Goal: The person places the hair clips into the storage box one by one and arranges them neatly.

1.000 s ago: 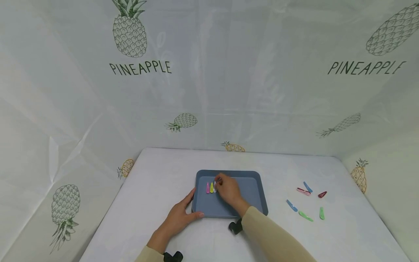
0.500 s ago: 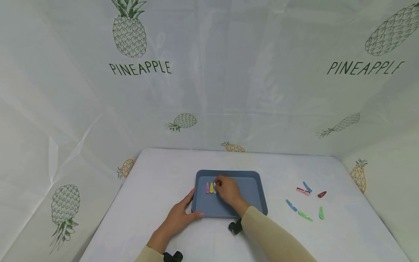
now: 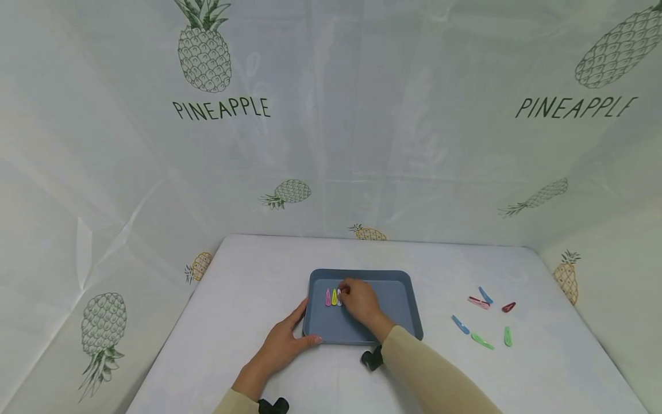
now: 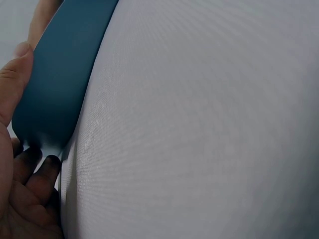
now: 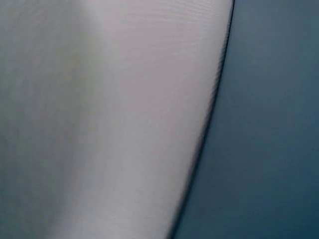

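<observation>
A blue-grey tray lies on the white-covered table. My left hand holds its near left corner, thumb at the front rim and fingers along the left side; the left wrist view shows the thumb and curled fingertips against the tray wall. Inside the tray, a pink hair clip and a yellow hair clip stand side by side in a row. Just right of them, my right hand pinches a whitish hair clip, partly hidden by the fingers. The right wrist view has only the tray and cloth.
To the right of the tray, several loose hair clips are scattered on the table: blue ones, green ones, a dark red one and a pink-red one. A pineapple-print sheet hangs behind the table.
The right fingertips have lowered very slightly at the whitish hair clip. The left hand, tray and other clips stay where they were.
</observation>
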Demonstrator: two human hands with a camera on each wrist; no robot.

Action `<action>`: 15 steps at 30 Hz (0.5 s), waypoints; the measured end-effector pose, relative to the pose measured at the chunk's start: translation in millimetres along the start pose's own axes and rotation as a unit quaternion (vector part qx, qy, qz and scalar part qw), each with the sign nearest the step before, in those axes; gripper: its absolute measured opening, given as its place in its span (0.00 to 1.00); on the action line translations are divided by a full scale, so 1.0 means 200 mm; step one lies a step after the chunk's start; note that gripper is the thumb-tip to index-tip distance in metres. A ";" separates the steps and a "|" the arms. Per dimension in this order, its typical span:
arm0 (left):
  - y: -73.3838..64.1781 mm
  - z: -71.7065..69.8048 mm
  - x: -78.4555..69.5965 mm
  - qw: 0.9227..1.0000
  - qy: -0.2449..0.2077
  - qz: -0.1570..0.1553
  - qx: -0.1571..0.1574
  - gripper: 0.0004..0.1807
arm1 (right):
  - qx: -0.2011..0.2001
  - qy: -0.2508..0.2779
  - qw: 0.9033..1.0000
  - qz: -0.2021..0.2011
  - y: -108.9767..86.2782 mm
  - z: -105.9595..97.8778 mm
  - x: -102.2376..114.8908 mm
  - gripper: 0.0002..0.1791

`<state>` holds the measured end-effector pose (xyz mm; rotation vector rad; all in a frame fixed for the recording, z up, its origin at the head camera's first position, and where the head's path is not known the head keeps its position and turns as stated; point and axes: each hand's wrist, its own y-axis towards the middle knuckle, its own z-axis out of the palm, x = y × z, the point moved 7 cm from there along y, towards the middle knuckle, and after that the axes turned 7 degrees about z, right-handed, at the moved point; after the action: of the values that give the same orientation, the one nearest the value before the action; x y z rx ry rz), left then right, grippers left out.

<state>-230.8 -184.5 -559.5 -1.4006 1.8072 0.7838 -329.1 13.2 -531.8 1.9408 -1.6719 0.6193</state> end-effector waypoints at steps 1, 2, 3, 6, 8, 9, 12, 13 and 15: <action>0.00 0.00 0.00 1.000 0.000 0.000 0.000 0.56 | 0.000 0.003 1.000 0.000 0.00 0.00 0.00 0.06; 0.00 0.00 0.00 1.000 0.000 0.000 0.000 0.56 | 0.001 0.006 1.000 0.000 0.00 0.00 0.00 0.06; 0.00 0.00 0.00 1.000 -0.001 0.000 0.001 0.56 | 0.001 0.009 1.000 0.000 0.00 0.00 -0.01 0.06; 0.00 0.00 0.00 1.000 -0.002 -0.001 0.001 0.56 | 0.001 0.015 1.000 0.000 0.01 0.00 -0.01 0.06; 0.00 0.00 0.00 1.000 -0.003 -0.002 0.002 0.56 | 0.001 0.021 1.000 0.002 0.01 0.00 -0.01 0.06; 0.00 0.00 -0.01 1.000 -0.005 -0.002 0.001 0.56 | 0.001 0.024 1.000 0.003 0.01 0.00 -0.01 0.06; 0.00 0.00 -0.01 1.000 -0.005 -0.001 0.002 0.56 | 0.000 0.035 0.999 0.007 0.01 -0.01 -0.02 0.06; 0.00 0.00 -0.01 1.000 -0.005 -0.001 0.002 0.56 | -0.001 0.041 0.999 0.009 0.00 -0.02 -0.02 0.06; 0.00 0.00 -0.01 1.000 -0.005 0.000 0.002 0.56 | -0.002 0.050 0.999 0.012 0.00 -0.02 -0.02 0.06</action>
<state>-230.8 -184.4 -558.1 -1.3909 1.8001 0.7858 -330.0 19.1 -531.1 1.8582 -1.6358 0.7099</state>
